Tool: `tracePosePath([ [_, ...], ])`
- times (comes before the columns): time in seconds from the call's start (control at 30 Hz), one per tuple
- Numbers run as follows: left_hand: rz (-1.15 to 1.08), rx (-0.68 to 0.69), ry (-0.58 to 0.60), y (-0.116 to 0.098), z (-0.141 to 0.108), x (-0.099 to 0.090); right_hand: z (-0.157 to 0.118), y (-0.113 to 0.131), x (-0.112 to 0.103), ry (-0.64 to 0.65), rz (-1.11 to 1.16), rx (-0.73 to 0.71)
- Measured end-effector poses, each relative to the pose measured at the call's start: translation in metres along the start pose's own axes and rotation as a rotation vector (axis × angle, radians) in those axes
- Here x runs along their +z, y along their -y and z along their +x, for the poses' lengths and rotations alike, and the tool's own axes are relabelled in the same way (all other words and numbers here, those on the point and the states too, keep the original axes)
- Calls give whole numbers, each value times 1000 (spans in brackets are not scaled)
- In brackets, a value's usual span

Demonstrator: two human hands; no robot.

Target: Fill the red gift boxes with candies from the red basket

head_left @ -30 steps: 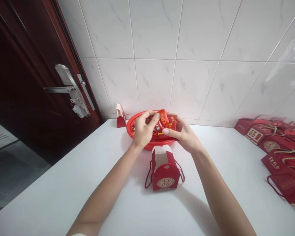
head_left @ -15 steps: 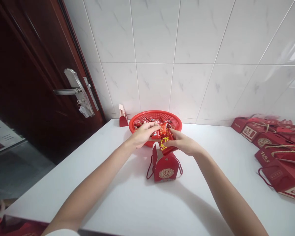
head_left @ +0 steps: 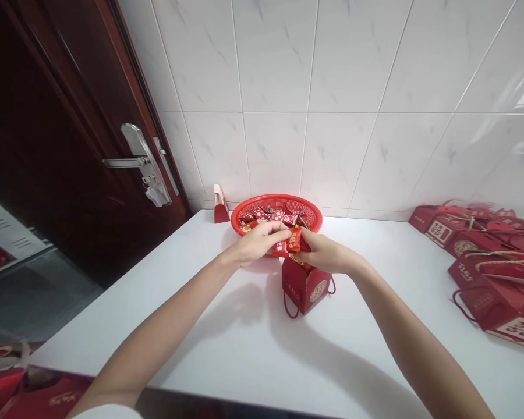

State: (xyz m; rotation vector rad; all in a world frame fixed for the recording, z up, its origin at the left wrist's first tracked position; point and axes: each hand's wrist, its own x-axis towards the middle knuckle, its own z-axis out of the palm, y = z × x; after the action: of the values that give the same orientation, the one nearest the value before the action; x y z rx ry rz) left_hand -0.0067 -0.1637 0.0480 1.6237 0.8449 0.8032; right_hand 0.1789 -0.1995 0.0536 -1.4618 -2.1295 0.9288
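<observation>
My left hand pinches a small shiny red candy packet with pale lettering, held over the near rim of the red plastic basket. My right hand is closed at the open top of a red cardboard gift box. Beneath its fingers shows a bit of a red packet with yellow print, partly inside the box; the rest is hidden. The box stands upright, one corner toward me, its cord handles hanging at the sides. Several wrapped candies fill the basket behind my hands.
A small red and cream folded card piece stands by the tiled wall. Several red gift boxes are piled on the white table at the right. A dark door is at the left; more red boxes sit low at the near left.
The gift box has turned and shifted slightly right. My right hand has lowered the yellow-printed packet into its mouth. My left hand, with its red packet, has come slightly right and down.
</observation>
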Motion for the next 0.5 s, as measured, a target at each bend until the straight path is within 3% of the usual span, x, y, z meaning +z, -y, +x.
tracePosePath([
  [0.1,-198,77,-90,1,5,8,-6,4,-7,-45,-46,32],
  [0.2,-388,38,-135,6,9,22,-9,6,-13,-85,-92,74],
  [0.33,-412,-35,-68,11,11,35,-9,2,-17,-91,-77,91],
  [0.5,-274,-28,57,10,10,31,-6,-5,-20,-55,114,55],
])
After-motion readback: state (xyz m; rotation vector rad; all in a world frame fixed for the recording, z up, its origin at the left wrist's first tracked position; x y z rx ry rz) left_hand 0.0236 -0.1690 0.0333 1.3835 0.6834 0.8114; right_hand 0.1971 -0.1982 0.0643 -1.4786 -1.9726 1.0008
